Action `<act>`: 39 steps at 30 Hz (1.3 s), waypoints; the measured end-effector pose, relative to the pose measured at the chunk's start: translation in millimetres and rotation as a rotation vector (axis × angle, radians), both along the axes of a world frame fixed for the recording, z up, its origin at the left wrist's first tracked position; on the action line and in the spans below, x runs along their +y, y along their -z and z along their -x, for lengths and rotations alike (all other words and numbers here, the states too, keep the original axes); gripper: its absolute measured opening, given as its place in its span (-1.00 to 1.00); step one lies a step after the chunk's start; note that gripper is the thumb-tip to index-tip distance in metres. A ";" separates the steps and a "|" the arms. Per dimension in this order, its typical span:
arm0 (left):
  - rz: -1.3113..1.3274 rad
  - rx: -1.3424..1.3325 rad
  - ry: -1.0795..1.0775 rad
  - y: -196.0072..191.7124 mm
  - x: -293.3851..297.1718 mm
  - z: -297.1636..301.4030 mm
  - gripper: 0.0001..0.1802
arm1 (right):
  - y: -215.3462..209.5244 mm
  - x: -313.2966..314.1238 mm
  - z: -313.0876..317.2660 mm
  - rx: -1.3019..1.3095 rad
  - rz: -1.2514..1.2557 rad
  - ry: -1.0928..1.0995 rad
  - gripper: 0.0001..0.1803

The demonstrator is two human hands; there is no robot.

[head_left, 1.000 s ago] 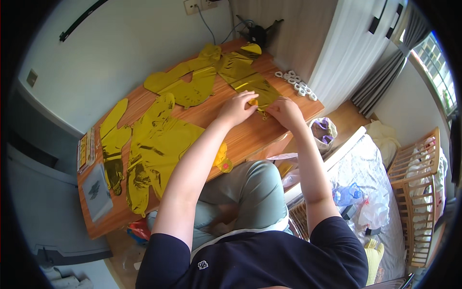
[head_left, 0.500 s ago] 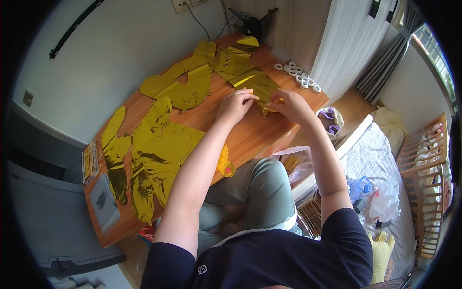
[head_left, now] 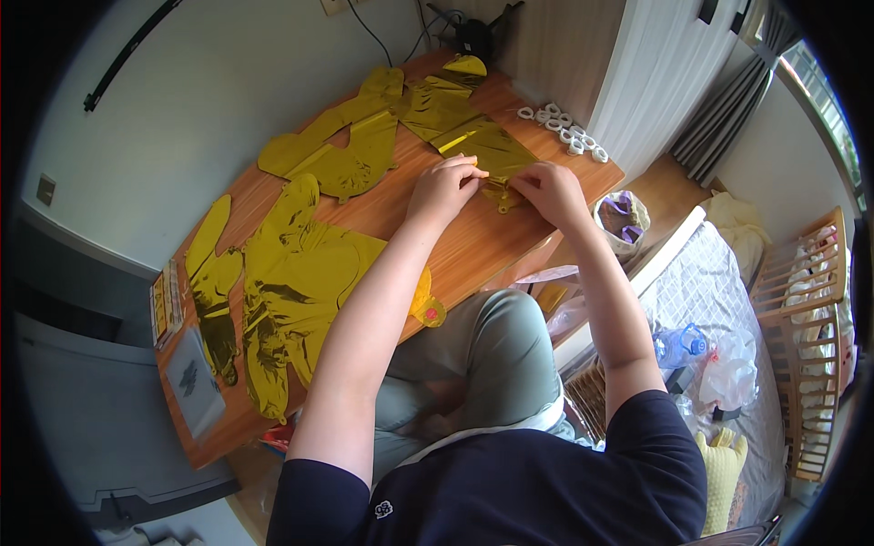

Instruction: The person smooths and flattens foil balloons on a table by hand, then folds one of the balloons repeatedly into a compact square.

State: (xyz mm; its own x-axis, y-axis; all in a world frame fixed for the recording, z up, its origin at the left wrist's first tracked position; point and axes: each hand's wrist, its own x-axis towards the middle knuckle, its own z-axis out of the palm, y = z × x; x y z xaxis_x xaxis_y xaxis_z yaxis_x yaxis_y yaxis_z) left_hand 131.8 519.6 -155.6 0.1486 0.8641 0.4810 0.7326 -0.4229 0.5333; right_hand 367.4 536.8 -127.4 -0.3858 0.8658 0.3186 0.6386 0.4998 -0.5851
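Note:
A flat gold foil balloon (head_left: 487, 146) lies on the wooden table (head_left: 455, 246) near its right end. My left hand (head_left: 444, 187) and my right hand (head_left: 546, 191) both pinch the near edge of this balloon, where a small tab (head_left: 501, 196) sticks out between the fingers. More flat gold foil balloons (head_left: 291, 282) lie spread over the left and middle of the table, and others (head_left: 341, 150) sit at the far side.
A row of small white rings (head_left: 564, 132) lies at the table's far right corner. A grey flat packet (head_left: 193, 382) and a thin booklet (head_left: 162, 305) sit at the left end. A small bin (head_left: 619, 223), a bed (head_left: 719, 300) and a wooden crib (head_left: 806, 309) stand to the right.
Both hands stay on the same balloon edge. The view has shifted slightly, so the table and hands sit a little further left and lower in the picture.

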 end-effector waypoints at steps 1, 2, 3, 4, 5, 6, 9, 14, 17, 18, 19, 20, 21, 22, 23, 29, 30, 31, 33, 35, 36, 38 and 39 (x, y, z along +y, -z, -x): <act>0.003 -0.001 -0.005 0.5 -1.3 0.8 -0.82 | -1.1 0.2 2.3 0.048 0.049 0.057 -0.72; 0.017 0.017 -0.002 -0.3 -1.4 0.0 -0.79 | -1.1 2.2 2.4 0.046 0.051 0.058 -0.72; 0.031 0.034 0.001 -1.0 -1.7 -0.9 -0.75 | -1.5 4.8 2.5 0.057 0.045 0.102 -0.72; 0.032 0.031 0.001 -1.9 -1.5 -2.0 -0.75 | -2.0 7.4 2.3 0.068 0.039 0.147 -0.71; -0.010 0.022 0.002 -2.1 -0.7 -1.1 -0.75 | -3.9 9.5 4.3 0.065 0.038 0.144 -0.71; -0.052 0.014 0.003 -2.0 -0.5 -0.4 -0.75 | -5.9 11.6 6.5 0.046 0.011 0.157 -0.70; 0.014 0.031 -0.011 -2.7 0.2 0.4 -0.71 | -5.6 18.2 2.0 0.035 -0.040 0.129 -0.70; 0.036 0.028 -0.021 -2.8 -1.0 3.7 -0.73 | -10.2 17.1 -16.3 0.045 -0.140 -0.199 -0.81; 0.040 0.019 -0.008 -4.3 -1.8 0.5 -0.74 | -3.0 18.0 -27.3 -0.010 -0.364 -0.298 -0.84; 0.036 0.021 -0.012 -4.7 -2.8 0.0 -0.75 | -2.8 18.1 -31.7 -0.088 -0.341 -0.347 -0.82; 0.036 0.023 -0.012 -5.2 -3.2 -0.7 -0.75 | -1.6 18.2 -34.1 -0.165 -0.318 -0.397 -0.78; 0.052 0.013 -0.010 -5.9 -3.2 -2.2 -0.76 | -1.4 17.6 -34.6 -0.165 -0.318 -0.396 -0.78; 0.068 0.003 -0.008 -6.7 -3.0 -3.5 -0.76 | -1.0 17.0 -34.8 -0.161 -0.319 -0.385 -0.77; 0.069 0.003 -0.007 -7.4 -2.8 -4.5 -0.76 | -0.2 16.0 -35.1 -0.157 -0.320 -0.374 -0.77; 0.071 -0.001 -0.004 -7.2 -3.1 -2.0 -0.76 | -3.8 11.3 -29.4 -0.154 -0.320 -0.378 -0.77; 0.066 -0.001 -0.008 -7.6 -3.0 -1.7 -0.77 | -9.2 1.2 -14.1 -0.244 -0.209 -0.225 -0.79; 0.067 -0.005 -0.010 -7.6 -3.1 -1.8 -0.78 | -8.1 1.7 -13.2 -0.237 -0.169 -0.195 -0.78; 0.067 -0.006 -0.009 -7.6 -3.2 -2.0 -0.78 | -6.9 2.0 -12.5 -0.230 -0.129 -0.164 -0.77; 0.069 0.000 -0.011 -6.9 -2.1 -0.9 -0.78 | -3.4 3.2 -10.0 -0.230 -0.145 -0.153 -0.78; 0.053 0.002 -0.010 -5.1 -1.4 -0.3 -0.79 | -1.6 4.6 -8.3 -0.227 -0.163 -0.141 -0.79; 0.039 0.005 -0.008 -4.0 -0.8 0.7 -0.79 | -1.6 5.4 -8.1 -0.214 -0.170 -0.157 -0.79; 0.046 0.000 -0.010 -3.2 -0.3 1.3 -0.78 | -4.8 5.8 -6.8 -0.199 -0.179 -0.173 -0.80; 0.056 -0.007 -0.011 -3.2 -0.9 1.2 -0.78 | -8.5 5.7 -6.3 -0.218 -0.120 -0.180 -0.80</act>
State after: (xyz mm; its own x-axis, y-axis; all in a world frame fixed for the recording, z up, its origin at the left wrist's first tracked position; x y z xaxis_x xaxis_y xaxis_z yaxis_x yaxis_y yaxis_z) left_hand 130.6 518.7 -152.4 0.1360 0.8910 0.4332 0.7333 -0.3845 0.5607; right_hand 373.7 542.5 -118.9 -0.6000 0.7387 0.3072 0.6375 0.6734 -0.3742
